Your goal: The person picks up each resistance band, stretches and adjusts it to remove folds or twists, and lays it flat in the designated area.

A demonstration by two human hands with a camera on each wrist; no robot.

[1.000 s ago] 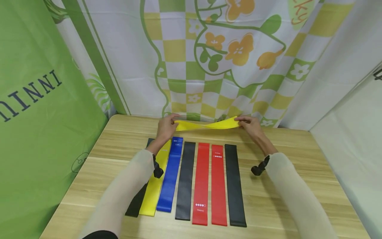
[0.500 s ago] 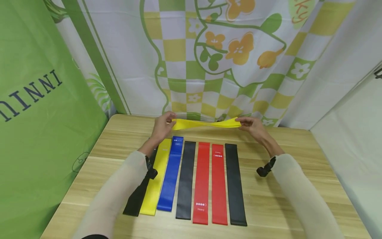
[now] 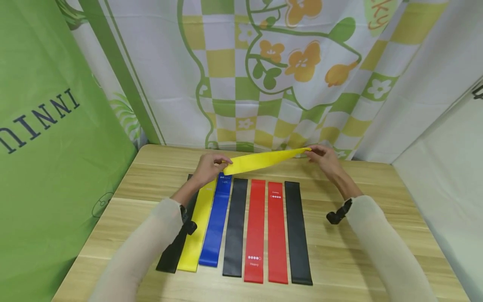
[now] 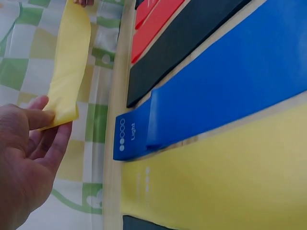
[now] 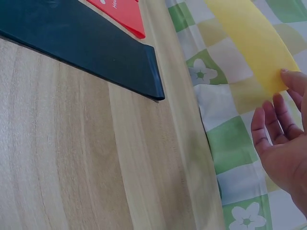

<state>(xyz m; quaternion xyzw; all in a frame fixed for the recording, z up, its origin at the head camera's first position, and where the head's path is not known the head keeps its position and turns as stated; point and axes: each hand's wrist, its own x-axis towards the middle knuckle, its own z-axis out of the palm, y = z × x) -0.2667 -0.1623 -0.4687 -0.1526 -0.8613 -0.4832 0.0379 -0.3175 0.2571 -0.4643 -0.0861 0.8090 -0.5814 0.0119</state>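
A yellow resistance band (image 3: 266,160) is stretched out lengthwise between both hands, lifted above the back of the table. My left hand (image 3: 208,168) pinches its left end between thumb and fingers, as the left wrist view of the band (image 4: 72,62) also shows. At the other end, slightly higher, my right hand (image 3: 325,160) pinches the band's tip; in the right wrist view the thumb lies on the band (image 5: 259,43) while other fingers hang loosely below. Under the left hand lie a second yellow band (image 3: 196,235) and a blue band (image 3: 215,226) marked "Light".
On the wooden table (image 3: 351,247), more flat bands lie side by side: a black band (image 3: 171,256) at left, a dark band (image 3: 235,230), a red band (image 3: 255,226), another red band (image 3: 277,239) and a black band (image 3: 299,239). A patterned curtain (image 3: 245,92) hangs behind.
The held yellow band has gone from twisted to flatter, its broad face now showing. Its left end has dropped toward the blue band, while the right end has shifted slightly right.
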